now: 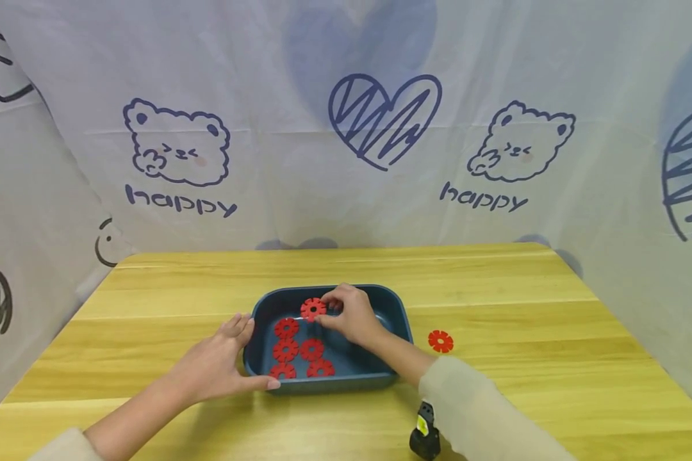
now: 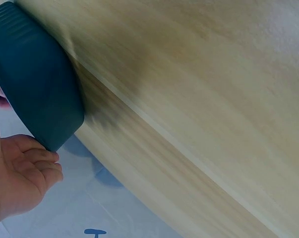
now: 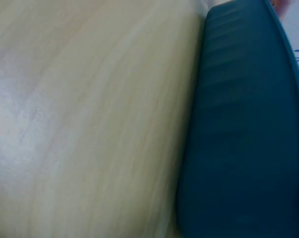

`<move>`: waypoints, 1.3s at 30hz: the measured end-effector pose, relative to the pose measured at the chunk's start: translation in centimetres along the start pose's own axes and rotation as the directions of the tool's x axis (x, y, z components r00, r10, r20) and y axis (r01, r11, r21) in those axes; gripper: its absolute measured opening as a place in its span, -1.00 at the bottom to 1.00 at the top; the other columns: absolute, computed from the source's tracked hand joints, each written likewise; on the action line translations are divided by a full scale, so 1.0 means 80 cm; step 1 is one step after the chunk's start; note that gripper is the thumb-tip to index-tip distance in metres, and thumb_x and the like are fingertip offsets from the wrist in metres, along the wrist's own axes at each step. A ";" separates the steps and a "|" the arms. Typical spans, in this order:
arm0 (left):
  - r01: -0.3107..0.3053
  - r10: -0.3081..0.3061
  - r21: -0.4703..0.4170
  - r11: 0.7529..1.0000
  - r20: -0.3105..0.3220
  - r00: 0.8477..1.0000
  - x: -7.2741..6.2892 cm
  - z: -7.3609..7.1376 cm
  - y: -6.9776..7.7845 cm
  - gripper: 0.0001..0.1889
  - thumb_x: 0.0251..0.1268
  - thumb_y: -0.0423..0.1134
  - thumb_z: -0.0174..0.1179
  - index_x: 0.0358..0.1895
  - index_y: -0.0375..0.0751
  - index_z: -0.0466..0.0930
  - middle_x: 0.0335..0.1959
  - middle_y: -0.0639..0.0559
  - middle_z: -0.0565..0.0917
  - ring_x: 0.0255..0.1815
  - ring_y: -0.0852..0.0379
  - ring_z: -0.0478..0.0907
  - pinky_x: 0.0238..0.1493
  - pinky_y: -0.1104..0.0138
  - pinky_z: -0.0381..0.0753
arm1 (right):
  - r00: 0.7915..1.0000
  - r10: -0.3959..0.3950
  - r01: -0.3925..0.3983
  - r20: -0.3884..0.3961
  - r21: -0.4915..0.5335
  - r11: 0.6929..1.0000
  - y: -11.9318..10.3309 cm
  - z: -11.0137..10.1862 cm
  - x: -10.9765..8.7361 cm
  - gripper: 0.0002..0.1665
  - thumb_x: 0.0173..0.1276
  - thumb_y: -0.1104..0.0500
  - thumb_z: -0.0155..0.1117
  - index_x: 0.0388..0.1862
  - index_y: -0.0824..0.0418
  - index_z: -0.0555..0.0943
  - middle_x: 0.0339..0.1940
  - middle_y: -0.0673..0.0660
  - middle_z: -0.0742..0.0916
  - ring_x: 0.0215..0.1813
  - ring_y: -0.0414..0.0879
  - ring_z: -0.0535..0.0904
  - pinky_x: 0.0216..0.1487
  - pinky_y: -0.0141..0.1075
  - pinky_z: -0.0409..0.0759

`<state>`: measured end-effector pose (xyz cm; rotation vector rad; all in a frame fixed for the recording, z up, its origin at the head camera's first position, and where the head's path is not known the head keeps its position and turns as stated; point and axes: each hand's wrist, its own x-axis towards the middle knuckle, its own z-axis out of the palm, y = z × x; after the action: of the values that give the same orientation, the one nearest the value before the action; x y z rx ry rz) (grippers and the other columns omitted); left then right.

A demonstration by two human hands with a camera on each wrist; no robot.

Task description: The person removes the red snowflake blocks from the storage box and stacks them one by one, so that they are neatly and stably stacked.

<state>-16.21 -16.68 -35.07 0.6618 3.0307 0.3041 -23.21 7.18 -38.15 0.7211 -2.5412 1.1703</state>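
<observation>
A dark blue rectangular tray (image 1: 360, 362) stands on the table, with several red notched plastic discs (image 1: 285, 349) lying toward its left side. My left hand (image 1: 216, 358) holds the tray's left end, thumb along the front rim and fingers at the side. In the left wrist view, bent fingers of the left hand (image 2: 28, 171) meet the tray edge (image 2: 40, 79). Reaching over the tray, my right hand (image 1: 354, 314) pinches one red notched disc (image 1: 311, 310) near the back wall. The right wrist view shows only the tray's outer wall (image 3: 243, 124), not the fingers.
Another red disc (image 1: 441, 341) lies on the wooden table (image 1: 496, 384) to the right of the tray. A black strapped device (image 1: 425, 435) with a yellow patch sits by the right sleeve. Behind the table hangs a white printed cloth (image 1: 277, 160).
</observation>
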 end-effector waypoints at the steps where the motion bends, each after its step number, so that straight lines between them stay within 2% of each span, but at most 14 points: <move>1: -0.001 0.001 0.000 1.000 0.000 1.000 0.000 0.000 0.000 0.17 -0.20 0.50 0.15 0.29 -0.50 0.25 0.34 -0.43 0.25 0.38 -0.35 0.15 0.08 -0.16 0.44 | 1.000 -0.008 0.008 -0.008 0.004 1.000 0.000 -0.001 0.000 -0.73 -0.01 0.25 0.47 -0.30 0.34 0.68 -0.43 0.13 0.62 -0.39 -0.11 0.49 -0.34 -0.45 0.49; 8: -0.008 0.008 0.009 1.000 -0.007 1.000 0.000 0.003 0.000 0.18 -0.20 0.51 0.15 0.29 -0.51 0.25 0.33 -0.43 0.26 0.37 -0.36 0.17 0.06 -0.15 0.45 | 0.999 -0.026 0.028 -0.047 0.041 0.999 -0.003 -0.013 -0.006 -0.73 0.01 0.26 0.45 -0.28 0.34 0.67 -0.40 0.15 0.63 -0.36 -0.06 0.51 -0.30 -0.37 0.54; 16: -0.015 0.015 0.008 1.000 -0.023 1.000 -0.001 0.003 -0.001 0.16 -0.20 0.49 0.17 0.27 -0.52 0.28 0.31 -0.44 0.28 0.36 -0.35 0.19 -0.01 -0.14 0.50 | 0.990 -0.091 0.091 -0.105 -0.001 0.996 0.000 -0.026 -0.020 -0.70 -0.01 0.24 0.47 -0.27 0.33 0.67 -0.37 0.14 0.64 -0.35 -0.07 0.52 -0.27 -0.33 0.57; 24: -0.016 0.016 0.009 1.000 -0.014 1.000 0.001 0.003 0.000 0.16 -0.20 0.49 0.17 0.28 -0.52 0.27 0.32 -0.44 0.27 0.36 -0.36 0.18 0.04 -0.15 0.47 | 0.974 -0.147 0.141 -0.170 -0.043 0.989 0.009 -0.043 -0.033 -0.68 -0.03 0.27 0.48 -0.24 0.32 0.67 -0.35 0.14 0.64 -0.35 -0.05 0.54 -0.28 -0.33 0.58; 31: -0.016 0.016 0.009 1.000 -0.018 1.000 0.002 0.001 0.002 0.15 -0.18 0.49 0.16 0.28 -0.51 0.26 0.33 -0.42 0.27 0.37 -0.34 0.17 0.03 -0.14 0.48 | 0.967 -0.143 0.135 -0.213 -0.048 0.990 0.016 -0.060 -0.043 -0.67 -0.05 0.29 0.50 -0.25 0.35 0.67 -0.34 0.16 0.65 -0.34 -0.06 0.53 -0.28 -0.31 0.60; 34: -0.021 0.021 0.011 1.000 -0.017 1.000 0.001 0.001 0.002 0.15 -0.18 0.49 0.16 0.28 -0.51 0.26 0.33 -0.41 0.27 0.37 -0.35 0.17 0.03 -0.15 0.48 | 0.958 -0.163 0.151 -0.235 -0.069 0.986 0.021 -0.064 -0.049 -0.66 -0.07 0.31 0.50 -0.26 0.36 0.67 -0.35 0.16 0.65 -0.34 -0.04 0.54 -0.29 -0.26 0.61; 39: -0.019 0.020 0.017 1.000 -0.019 1.000 0.000 0.002 0.001 0.16 -0.18 0.49 0.15 0.28 -0.51 0.26 0.33 -0.41 0.27 0.37 -0.34 0.17 0.04 -0.14 0.47 | 0.932 -0.235 0.206 -0.274 -0.132 0.970 0.030 -0.073 -0.059 -0.64 -0.12 0.32 0.53 -0.28 0.38 0.66 -0.37 0.18 0.64 -0.37 -0.04 0.54 -0.35 -0.24 0.62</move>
<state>-16.16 -16.60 -35.20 0.6939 3.0500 0.2869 -20.39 14.53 -37.88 0.7304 -2.1962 0.9846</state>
